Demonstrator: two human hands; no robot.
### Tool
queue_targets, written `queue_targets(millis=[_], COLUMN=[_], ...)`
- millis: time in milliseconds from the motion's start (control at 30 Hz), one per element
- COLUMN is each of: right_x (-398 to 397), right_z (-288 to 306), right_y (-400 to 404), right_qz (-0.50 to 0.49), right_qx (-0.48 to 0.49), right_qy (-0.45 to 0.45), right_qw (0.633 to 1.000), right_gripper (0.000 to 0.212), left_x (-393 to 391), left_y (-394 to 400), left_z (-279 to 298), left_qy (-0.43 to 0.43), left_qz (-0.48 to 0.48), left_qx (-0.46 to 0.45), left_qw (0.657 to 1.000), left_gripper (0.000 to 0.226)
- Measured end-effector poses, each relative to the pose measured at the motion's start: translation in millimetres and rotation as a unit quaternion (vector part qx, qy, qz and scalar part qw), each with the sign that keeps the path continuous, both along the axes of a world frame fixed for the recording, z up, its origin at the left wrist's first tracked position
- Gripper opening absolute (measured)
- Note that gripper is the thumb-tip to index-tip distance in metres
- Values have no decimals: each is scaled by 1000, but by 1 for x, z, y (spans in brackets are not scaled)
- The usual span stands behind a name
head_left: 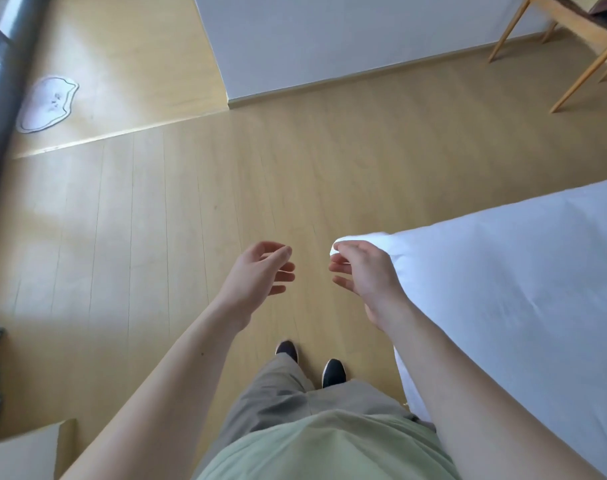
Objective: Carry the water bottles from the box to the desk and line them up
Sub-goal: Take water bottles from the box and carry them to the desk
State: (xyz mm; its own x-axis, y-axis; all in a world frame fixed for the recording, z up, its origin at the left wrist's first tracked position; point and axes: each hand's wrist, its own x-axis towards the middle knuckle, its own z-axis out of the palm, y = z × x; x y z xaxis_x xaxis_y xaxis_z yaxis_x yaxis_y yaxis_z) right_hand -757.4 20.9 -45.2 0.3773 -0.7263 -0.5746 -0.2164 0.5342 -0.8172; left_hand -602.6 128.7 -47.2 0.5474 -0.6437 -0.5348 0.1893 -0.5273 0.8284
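Left hand (pixel 260 271): empty, fingers loosely curled, above the wooden floor (pixel 156 202).
Right hand (pixel 361 271): likewise empty, beside the white bed corner (pixel 503 271).
Water bottles, box, desk: none in view.
Handling, judged: likely smooth, weighty if full; take hold at mid-body.

- Box (pixel 25 452): only one corner shows, at the lower left edge of the view; it looks like pale beige cardboard, with a flat lighter face and a darker side wall that stands upright; it rests on the wood floor (pixel 226 202), to the person's left and close to them; its inside is cut off by the frame, so what it holds cannot be told
- Desk: slanted light wooden legs (pixel 510 29) stand at the top right corner, far from the box; whether they belong to the desk or to a chair cannot be told
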Motion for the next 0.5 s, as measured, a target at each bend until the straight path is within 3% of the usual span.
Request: queue_targets(millis=[500], right_x=[130], right_z=[-22], right_y=[-214], right_qz=[-82], right_qx=[7], right_qy=[22], right_qw=[996], right_gripper=[12], left_x=[146], left_y=[-239], left_z=[-22], left_qy=[33], left_qz=[-82], left_qx=[12], left_qw=[996], left_gripper=[18])
